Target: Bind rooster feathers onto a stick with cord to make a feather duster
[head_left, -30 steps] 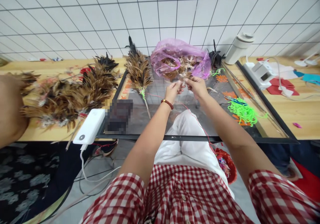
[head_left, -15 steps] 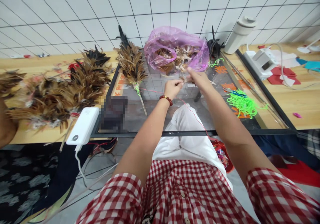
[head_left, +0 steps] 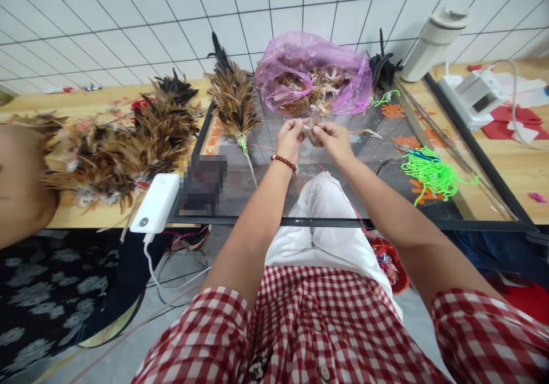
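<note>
My left hand (head_left: pixel 290 139), with a red bead bracelet on its wrist, is closed in a pinch on small brown feathers (head_left: pixel 315 138). My right hand (head_left: pixel 335 141) pinches the same feathers from the other side, fingertips close to the left ones. Just behind both hands lies a purple plastic bag (head_left: pixel 317 43) full of brown and whitish feathers. A brown and black feather bundle (head_left: pixel 235 99), tied with green string round a thin stick, lies left of my hands. A thin red string (head_left: pixel 338 192) runs from near my hands over the table's front edge.
Bright green strings (head_left: pixel 431 172) lie right on the glass panel. A white bottle (head_left: pixel 433 46) and power strip (head_left: pixel 476 98) stand behind them. More feather bundles (head_left: pixel 158 126), a white power bank (head_left: pixel 155 204) and another person's arm (head_left: pixel 26 178) are at left.
My right hand has drawn back from the bag's opening, and both hands now meet on the feathers. The view has shifted slightly, and the other person's arm shows more at the left.
</note>
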Demonstrator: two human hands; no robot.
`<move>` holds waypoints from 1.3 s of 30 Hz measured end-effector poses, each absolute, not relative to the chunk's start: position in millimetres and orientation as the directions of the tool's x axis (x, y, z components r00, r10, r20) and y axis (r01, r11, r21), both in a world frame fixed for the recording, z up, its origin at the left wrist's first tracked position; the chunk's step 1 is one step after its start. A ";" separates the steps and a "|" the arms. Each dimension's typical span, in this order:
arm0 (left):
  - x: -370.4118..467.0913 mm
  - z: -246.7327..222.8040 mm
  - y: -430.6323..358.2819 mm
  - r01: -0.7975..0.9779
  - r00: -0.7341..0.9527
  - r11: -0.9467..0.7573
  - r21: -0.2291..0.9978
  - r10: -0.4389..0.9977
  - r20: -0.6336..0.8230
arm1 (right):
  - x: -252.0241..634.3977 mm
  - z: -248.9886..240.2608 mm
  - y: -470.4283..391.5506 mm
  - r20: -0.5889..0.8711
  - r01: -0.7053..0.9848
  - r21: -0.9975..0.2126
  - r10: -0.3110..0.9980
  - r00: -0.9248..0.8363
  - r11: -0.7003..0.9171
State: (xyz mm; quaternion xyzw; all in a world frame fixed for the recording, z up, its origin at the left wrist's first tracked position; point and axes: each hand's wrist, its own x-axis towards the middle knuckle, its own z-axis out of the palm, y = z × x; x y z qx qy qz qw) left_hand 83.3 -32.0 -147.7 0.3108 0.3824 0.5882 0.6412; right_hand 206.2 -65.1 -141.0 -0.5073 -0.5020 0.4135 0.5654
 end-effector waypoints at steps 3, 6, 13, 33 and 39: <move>81.7 -147.7 -31.2 -0.502 0.015 0.150 0.852 0.986 -0.164 | 211.7 -144.0 -65.1 0.288 0.199 -0.947 0.939 0.188 0.251; 81.0 -146.8 -32.1 -0.441 0.061 0.167 0.882 0.986 -0.156 | 214.6 -143.9 -67.3 0.297 0.349 -0.904 0.950 0.101 0.245; 80.0 -147.5 -33.8 -0.388 0.107 0.136 0.912 0.989 -0.102 | 210.9 -146.2 -68.1 0.234 0.394 -0.897 0.971 0.045 0.198; 87.6 -144.6 -42.2 -0.303 0.228 0.171 0.938 0.968 -0.103 | 222.1 -143.1 -60.6 0.282 0.146 -0.954 0.948 0.147 0.261; 86.2 -150.9 -39.6 -0.267 0.265 0.132 0.955 0.963 -0.059 | 216.0 -149.4 -61.2 0.312 0.148 -0.946 0.934 0.174 0.289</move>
